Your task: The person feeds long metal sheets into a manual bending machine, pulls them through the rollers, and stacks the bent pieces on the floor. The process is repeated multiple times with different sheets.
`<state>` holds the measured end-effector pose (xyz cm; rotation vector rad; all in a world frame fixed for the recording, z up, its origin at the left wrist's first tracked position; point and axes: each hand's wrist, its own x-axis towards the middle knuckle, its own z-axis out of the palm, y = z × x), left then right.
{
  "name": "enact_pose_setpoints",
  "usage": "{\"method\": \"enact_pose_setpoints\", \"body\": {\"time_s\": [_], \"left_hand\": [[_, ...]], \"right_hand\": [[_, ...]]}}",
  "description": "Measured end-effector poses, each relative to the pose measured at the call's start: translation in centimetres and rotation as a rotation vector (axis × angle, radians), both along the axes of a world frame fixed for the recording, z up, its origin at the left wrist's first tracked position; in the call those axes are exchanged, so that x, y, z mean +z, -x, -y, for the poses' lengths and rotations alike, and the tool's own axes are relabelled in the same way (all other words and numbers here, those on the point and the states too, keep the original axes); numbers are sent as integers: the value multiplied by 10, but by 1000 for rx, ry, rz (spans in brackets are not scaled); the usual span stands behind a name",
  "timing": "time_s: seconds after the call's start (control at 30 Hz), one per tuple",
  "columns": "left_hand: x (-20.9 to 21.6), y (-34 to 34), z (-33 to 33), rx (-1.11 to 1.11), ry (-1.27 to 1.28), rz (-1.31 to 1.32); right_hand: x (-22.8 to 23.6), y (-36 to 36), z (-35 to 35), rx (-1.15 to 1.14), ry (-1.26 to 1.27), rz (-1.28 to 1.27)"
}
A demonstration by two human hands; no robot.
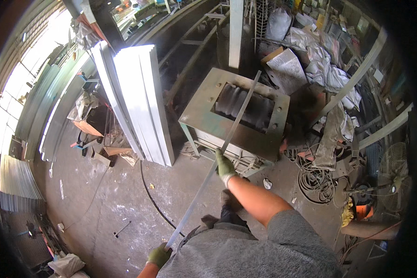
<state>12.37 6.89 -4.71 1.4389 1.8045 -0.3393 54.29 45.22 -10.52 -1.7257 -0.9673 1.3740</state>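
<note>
Left hand (159,255) and right hand (225,167), both gloved, grasp a long flat grey metal strip (227,139). The strip lies diagonally across the green steel machine frame (194,106), crossing its front edge.

Both hands, left (159,255) and right (225,167), wear green knit cloth gloves. The strip (217,157) is dull grey metal. The machine (235,118) is worn, matt painted metal; the floor (120,194) is rough stained concrete.

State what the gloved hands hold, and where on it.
Both grip a long metal strip: left hand at its near end, right hand around its middle.
</note>
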Motion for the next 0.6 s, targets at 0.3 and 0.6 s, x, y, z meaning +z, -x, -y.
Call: {"method": "enact_pose_setpoints", "body": {"time_s": [0.3, 0.6], "left_hand": [[-8, -190, -249, -181, -217, 85], [-37, -352, -500, -585, -349, 8]], "right_hand": [[-53, -94, -24, -324, 293, -445], [-174, -229, 196, -558, 559, -245]]}}
